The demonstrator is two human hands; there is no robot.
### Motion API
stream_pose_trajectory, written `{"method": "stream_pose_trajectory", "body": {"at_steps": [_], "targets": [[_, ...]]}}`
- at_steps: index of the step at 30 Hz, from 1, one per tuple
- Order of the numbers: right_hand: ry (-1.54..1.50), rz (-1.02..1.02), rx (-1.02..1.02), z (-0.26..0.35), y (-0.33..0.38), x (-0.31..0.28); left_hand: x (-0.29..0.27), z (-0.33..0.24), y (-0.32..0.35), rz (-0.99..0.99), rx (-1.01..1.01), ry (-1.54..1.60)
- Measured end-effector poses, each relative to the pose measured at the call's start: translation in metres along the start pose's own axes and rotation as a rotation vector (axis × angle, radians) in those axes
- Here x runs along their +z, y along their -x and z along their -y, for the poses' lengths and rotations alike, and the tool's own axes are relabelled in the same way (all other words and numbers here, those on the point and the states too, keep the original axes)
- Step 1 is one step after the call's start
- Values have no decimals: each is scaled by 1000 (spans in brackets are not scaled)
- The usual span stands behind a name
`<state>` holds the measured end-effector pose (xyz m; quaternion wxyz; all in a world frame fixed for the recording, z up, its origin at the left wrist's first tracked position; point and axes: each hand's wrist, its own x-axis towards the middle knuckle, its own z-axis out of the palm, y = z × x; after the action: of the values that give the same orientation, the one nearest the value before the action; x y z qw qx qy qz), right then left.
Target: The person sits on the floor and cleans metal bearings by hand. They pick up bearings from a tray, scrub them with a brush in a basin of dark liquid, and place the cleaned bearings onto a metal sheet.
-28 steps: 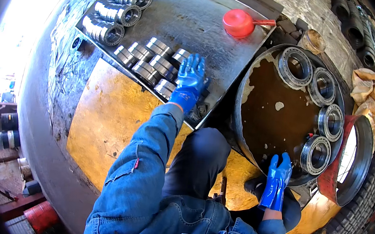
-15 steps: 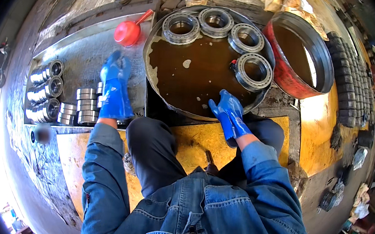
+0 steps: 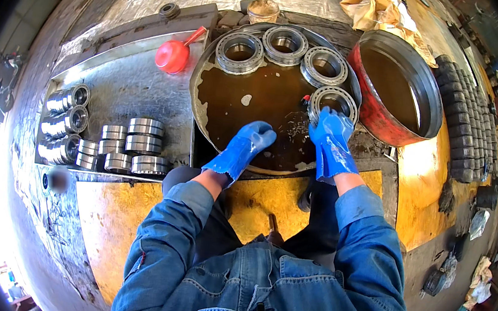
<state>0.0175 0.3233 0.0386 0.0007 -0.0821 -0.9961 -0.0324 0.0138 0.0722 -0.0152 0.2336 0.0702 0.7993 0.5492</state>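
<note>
My blue-gloved right hand [image 3: 331, 131] is at the near rim of a large roller bearing [image 3: 345, 95] on the right side of a round pan [image 3: 198, 109]. Its fingers curl over the rim into the bore, hiding part of the ring. My left hand [image 3: 255, 137], in a matching glove, is over the near part of the pan with its fingers curled in; nothing shows in them. Brown liquid [image 3: 237, 96] fills the pan. More large bearings sit along its far side, one of them a wide ring [image 3: 284, 44]. A small red thing [image 3: 305, 99] lies beside the gripped bearing.
Left of the pan, a metal tray [image 3: 125, 91] holds stacked bearing rings [image 3: 144, 142] and a red dipper [image 3: 173, 56]. A red drum section [image 3: 361, 94] with brown liquid stands to the right. Beyond it are rows of dark rings [image 3: 461, 129]. A small bucket [image 3: 263, 11] stands behind the pan.
My left hand has swung right, from above the metal tray to over the pan. My right hand has gone forward from the pan's near edge onto the right-hand bearing. Ripples now mark the liquid.
</note>
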Motion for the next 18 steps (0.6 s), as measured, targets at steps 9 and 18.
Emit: {"method": "stream_pose_trajectory", "body": {"at_steps": [9,18], "targets": [[-181,354,81,-1,-38,13,3,3,-20,88,-91,148],[-423,88,86,-7,-42,20,4,7,-32,227,-170,460]]}}
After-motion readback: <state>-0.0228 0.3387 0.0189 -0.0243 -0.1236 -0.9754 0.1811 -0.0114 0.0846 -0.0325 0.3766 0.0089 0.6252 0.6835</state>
